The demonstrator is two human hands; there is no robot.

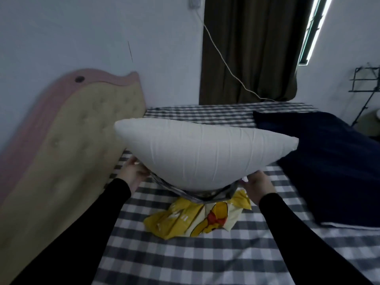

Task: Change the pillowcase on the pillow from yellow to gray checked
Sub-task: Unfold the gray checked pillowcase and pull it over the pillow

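A bare white pillow (203, 153) is held up over the bed, long side across the view. Its lower edge sits in the mouth of the gray checked pillowcase (203, 195), which is bunched beneath it. My left hand (132, 174) grips the pillowcase's left edge under the pillow. My right hand (260, 187) grips the right edge. The yellow pillowcase (197, 220), printed with a cartoon bear, lies crumpled on the bed just below the pillow.
The bed carries a gray checked sheet (185, 262). A dark blue blanket (327, 161) covers its right side. A padded headboard (67, 145) stands on the left. A dark curtain (250, 48) and a hanging white cable (222, 56) are behind the bed.
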